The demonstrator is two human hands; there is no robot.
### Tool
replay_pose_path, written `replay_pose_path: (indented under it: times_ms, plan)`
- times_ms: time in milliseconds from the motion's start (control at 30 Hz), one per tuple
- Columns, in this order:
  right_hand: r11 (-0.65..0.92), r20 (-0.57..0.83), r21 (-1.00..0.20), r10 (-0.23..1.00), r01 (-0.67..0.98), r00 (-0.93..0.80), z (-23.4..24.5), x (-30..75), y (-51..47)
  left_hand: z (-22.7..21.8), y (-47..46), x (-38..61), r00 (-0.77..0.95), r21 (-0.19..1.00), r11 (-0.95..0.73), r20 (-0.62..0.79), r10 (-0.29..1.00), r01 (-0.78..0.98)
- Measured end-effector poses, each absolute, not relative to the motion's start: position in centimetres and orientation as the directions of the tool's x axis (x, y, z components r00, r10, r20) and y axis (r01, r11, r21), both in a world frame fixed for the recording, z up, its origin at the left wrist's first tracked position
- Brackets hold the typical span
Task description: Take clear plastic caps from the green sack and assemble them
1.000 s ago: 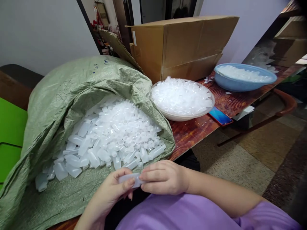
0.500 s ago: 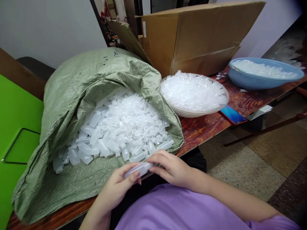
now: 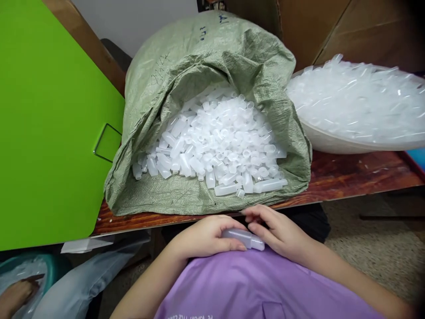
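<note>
**Vial held off the counter edge, with only the lap below to catch it**

Vial, small and translucent, lies between both hands just above the purple shirt. Left hand curls closed over one end; right hand pinches the other with its fingertips. The plastic looks slick, so a loose pinch could let it slip to the floor. Just beyond the hands, the green sack spills vials toward the counter edge; a nudge there could roll some off.
</note>
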State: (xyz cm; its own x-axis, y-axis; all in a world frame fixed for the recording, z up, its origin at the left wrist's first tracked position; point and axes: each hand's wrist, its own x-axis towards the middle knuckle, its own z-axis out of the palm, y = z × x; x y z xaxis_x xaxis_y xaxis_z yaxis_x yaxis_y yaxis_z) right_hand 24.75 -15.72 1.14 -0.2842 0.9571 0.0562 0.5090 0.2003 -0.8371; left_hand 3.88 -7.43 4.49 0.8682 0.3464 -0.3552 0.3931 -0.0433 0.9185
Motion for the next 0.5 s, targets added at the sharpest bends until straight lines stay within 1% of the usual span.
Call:
replay_pose_path:
  times_ms: [67,133,233,300,400,433,500]
  plan:
    - [0.294,0.149,-0.837,0.934,0.462,-0.324,1.3,24.9,-15.7,4.5,-7.3,4.0,0.872,0.92,-0.056,-0.346,0.347,0.388]
    - [0.418,0.25,-0.79,0.887,0.448,-0.388,1.5,25.2,-15.7,4.3,-7.2,4.0,0.859,0.929,0.025,-0.351,0.372,0.369]
    - [0.528,0.315,-0.647,0.842,0.55,-0.438,1.9,25.3,-15.7,3.9,-7.1,3.9,0.819,0.923,0.212,-0.384,0.427,0.322]
    - [0.57,0.353,-0.525,0.821,0.632,-0.448,2.1,25.2,-15.7,3.7,-7.0,3.8,0.809,0.912,0.266,-0.403,0.428,0.313]
    - [0.604,0.424,-0.39,0.788,0.695,-0.447,2.4,25.1,-15.5,4.0,-6.7,3.7,0.811,0.907,0.221,-0.42,0.407,0.359]
    - [0.611,0.438,-0.363,0.778,0.703,-0.45,2.4,25.0,-15.3,4.3,-6.6,3.7,0.823,0.907,0.169,-0.42,0.382,0.385]
    - [0.636,0.443,-0.332,0.757,0.696,-0.481,2.5,25.1,-14.9,5.0,-6.3,3.8,0.856,0.899,-0.005,-0.416,0.308,0.438]
